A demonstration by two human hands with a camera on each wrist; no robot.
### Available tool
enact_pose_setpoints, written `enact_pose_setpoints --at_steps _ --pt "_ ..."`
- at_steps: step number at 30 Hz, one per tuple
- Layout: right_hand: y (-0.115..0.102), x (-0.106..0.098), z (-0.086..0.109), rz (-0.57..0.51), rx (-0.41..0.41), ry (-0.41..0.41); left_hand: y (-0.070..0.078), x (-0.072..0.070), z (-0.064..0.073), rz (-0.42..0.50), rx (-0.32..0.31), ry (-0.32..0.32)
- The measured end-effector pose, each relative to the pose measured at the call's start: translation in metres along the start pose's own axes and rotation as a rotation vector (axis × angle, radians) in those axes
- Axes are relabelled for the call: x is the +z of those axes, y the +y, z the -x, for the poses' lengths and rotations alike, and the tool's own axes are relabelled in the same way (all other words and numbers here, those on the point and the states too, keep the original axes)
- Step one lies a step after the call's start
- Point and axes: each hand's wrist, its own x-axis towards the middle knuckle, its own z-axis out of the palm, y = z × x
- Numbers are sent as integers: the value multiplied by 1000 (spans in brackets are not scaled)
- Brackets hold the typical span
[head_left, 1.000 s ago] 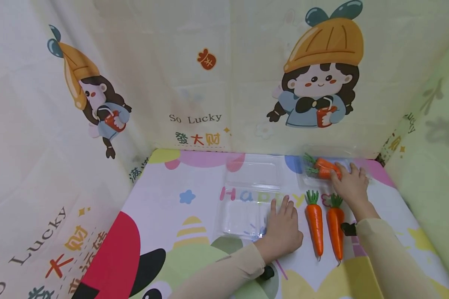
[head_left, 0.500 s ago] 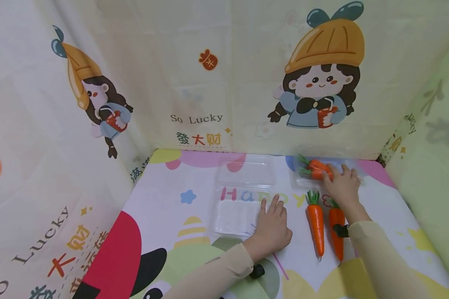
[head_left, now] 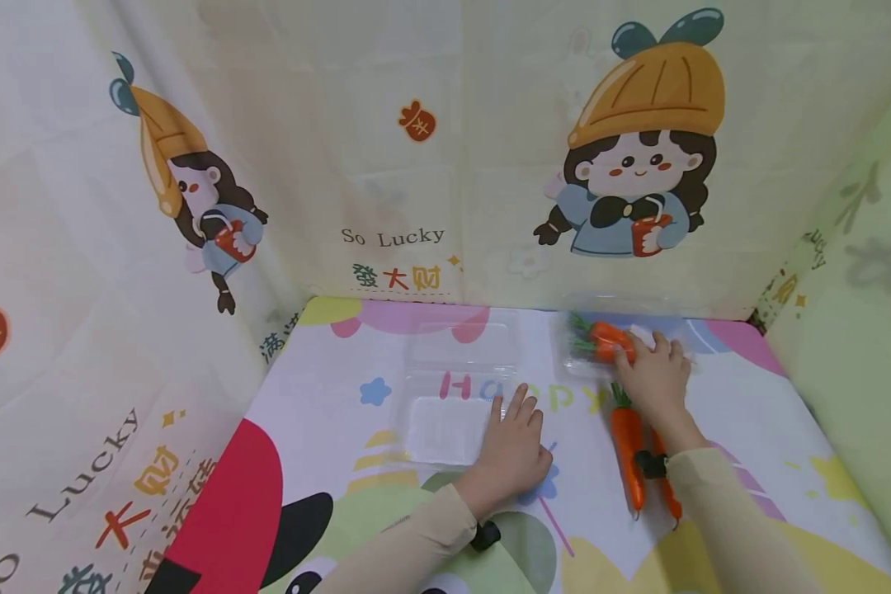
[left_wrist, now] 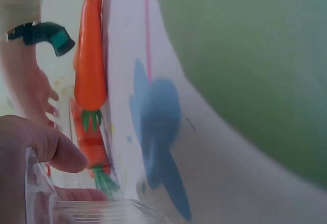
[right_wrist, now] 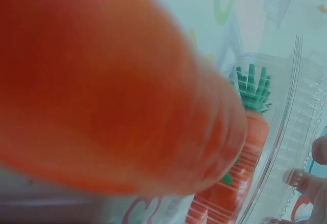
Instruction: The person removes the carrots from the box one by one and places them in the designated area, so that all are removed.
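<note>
My left hand (head_left: 511, 441) touches the right side of a clear plastic box (head_left: 445, 425), its lid laid back. Fingers are spread; in the left wrist view thumb and a finger lie beside the clear wall (left_wrist: 38, 183). My right hand (head_left: 657, 379) rests over the right part of a second clear box (head_left: 572, 363), close to orange carrots (head_left: 609, 342) with green tops inside. Whether it touches the carrots or only the box is hidden. Two loose carrots lie below it, one (head_left: 627, 450) plainly seen, the other (head_left: 667, 491) mostly behind the right wrist.
A printed cloth (head_left: 327, 396) with letters and cartoon shapes covers the table. Patterned fabric walls (head_left: 490, 165) stand behind and on both sides. In the right wrist view a blurred loose carrot (right_wrist: 102, 96) fills much of the near field.
Both hands have moved left, and both boxes have slid left with them. The carrots in the right box moved along. The right wrist now covers more of the loose carrots, which have stayed in place.
</note>
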Motion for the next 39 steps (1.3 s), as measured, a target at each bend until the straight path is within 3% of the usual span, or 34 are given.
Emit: enact_pose_setpoints --at_steps 10,17,28,39 --pt "-19 8 2 16 -18 -50 -30 1 10 57 35 35" --pt "-30 15 3 55 -65 -28 -47 2 18 98 46 23" --pt "-51 24 11 -11 -108 38 -81 0 30 108 80 75" --pt "-72 26 22 12 -167 16 -118 0 36 133 91 72"
